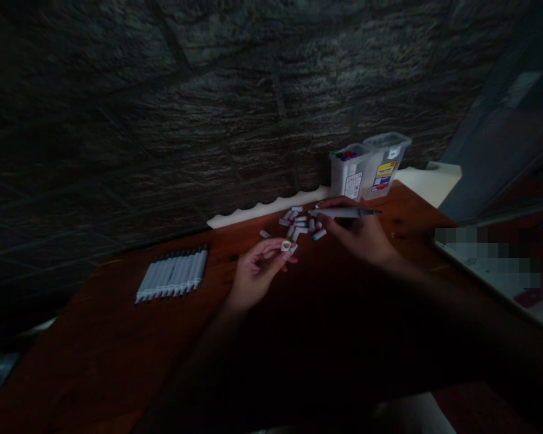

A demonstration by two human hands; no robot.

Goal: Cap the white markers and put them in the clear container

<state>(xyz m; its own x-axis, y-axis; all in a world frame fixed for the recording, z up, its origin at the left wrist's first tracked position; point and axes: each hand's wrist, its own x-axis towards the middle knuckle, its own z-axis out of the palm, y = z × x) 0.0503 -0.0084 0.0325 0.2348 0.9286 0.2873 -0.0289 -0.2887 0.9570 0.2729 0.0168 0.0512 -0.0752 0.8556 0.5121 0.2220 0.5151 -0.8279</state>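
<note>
My left hand (257, 268) pinches a small white marker cap (286, 245) between thumb and fingers, just above the reddish wooden table (117, 349). My right hand (359, 232) grips a grey marker (344, 212) lying level, its dark uncapped tip pointing right. Between and behind both hands lies a pile of several loose caps (301, 223). At the left, a neat row of several capped grey markers (174, 274) rests on the table.
Two clear plastic tubs (368, 166) with labels stand at the table's back edge; the left one holds markers. A dark stone wall rises behind. A white scalloped strip (262, 208) runs along the back edge. A flat panel (498, 265) lies at the right.
</note>
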